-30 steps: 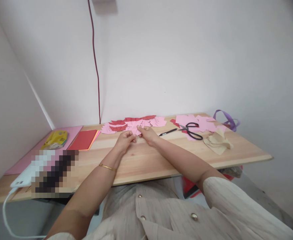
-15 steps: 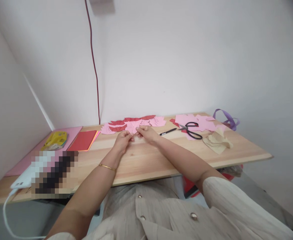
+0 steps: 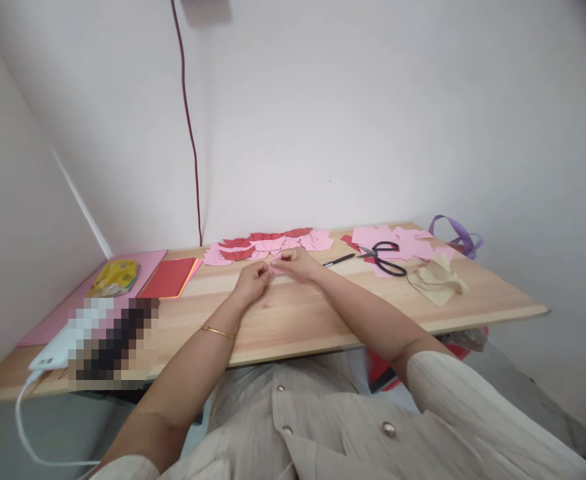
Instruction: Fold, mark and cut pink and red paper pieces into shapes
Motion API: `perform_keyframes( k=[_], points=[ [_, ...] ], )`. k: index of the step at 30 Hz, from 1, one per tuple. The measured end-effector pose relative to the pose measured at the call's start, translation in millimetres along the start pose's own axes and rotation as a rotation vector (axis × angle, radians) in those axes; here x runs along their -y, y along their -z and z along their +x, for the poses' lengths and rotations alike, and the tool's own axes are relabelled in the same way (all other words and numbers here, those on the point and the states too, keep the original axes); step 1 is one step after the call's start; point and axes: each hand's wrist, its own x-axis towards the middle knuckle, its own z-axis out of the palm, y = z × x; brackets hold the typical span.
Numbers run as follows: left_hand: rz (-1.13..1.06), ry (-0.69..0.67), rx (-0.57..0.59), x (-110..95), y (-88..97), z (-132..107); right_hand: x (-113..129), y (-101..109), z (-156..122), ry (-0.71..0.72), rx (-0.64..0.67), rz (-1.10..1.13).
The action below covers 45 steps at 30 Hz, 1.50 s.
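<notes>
Over the middle of the wooden table (image 3: pixel 303 320), my left hand (image 3: pixel 253 283) and my right hand (image 3: pixel 295 264) meet with fingers pinched. Between them is a small pink paper piece (image 3: pixel 277 265), largely covered by the fingers. Both hands appear to grip it, the right at its upper edge and the left at its near side. Just beyond them, along the wall, lie several pink paper cutouts (image 3: pixel 317 240) and red paper cutouts (image 3: pixel 237 254) with jagged edges. A black pen (image 3: pixel 340 260) rests right of my right hand.
Black-handled scissors (image 3: pixel 385 257) lie on pink paper scraps (image 3: pixel 413 247) at the right, beside crumpled beige paper (image 3: pixel 437 281) and a purple ribbon (image 3: pixel 455 233). Leftward are red paper sheets (image 3: pixel 167 279), a yellow packet (image 3: pixel 114 277) and a white device (image 3: pixel 50 357) with a cable.
My left hand has curled its fingers more and shifted slightly down. More of the pink paper piece shows between the hands. The whole view has shifted a little.
</notes>
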Motion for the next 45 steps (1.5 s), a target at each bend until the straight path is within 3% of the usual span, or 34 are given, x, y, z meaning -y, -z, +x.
perform_keyframes(
  k=[4,9,15,18,22,25,28,31,34,40,45],
  points=[
    [0.037,-0.050,0.002,0,0.2,1,1,2,0,-0.016,-0.078,-0.036],
    [0.109,-0.050,0.015,5,-1.3,1,2,8,2,-0.090,-0.127,0.140],
    [0.194,-0.077,0.050,9,-0.9,1,4,8,0,0.053,0.080,-0.032],
    [0.256,-0.145,0.050,9,-0.5,2,3,5,0,0.089,0.057,-0.079],
    [0.281,-0.190,-0.001,11,0.1,3,3,7,2,0.027,-0.031,-0.054],
    [0.146,-0.070,-0.058,15,-0.8,5,3,13,6,-0.026,-0.188,0.127],
    [-0.172,0.117,-0.117,18,-3.6,7,1,16,9,-0.070,-0.299,0.245],
    [-0.509,0.242,-0.142,17,-7.5,7,-3,10,8,-0.108,-0.197,0.271],
    [-0.699,0.299,-0.126,12,-10.8,6,-6,-3,4,-0.051,-0.080,0.177],
    [-0.755,0.284,-0.098,7,-11.7,4,-1,-14,2,-0.015,-0.148,-0.045],
    [-0.748,0.307,-0.127,9,-8.3,6,1,-6,4,-0.047,-0.172,0.007]
  ],
)
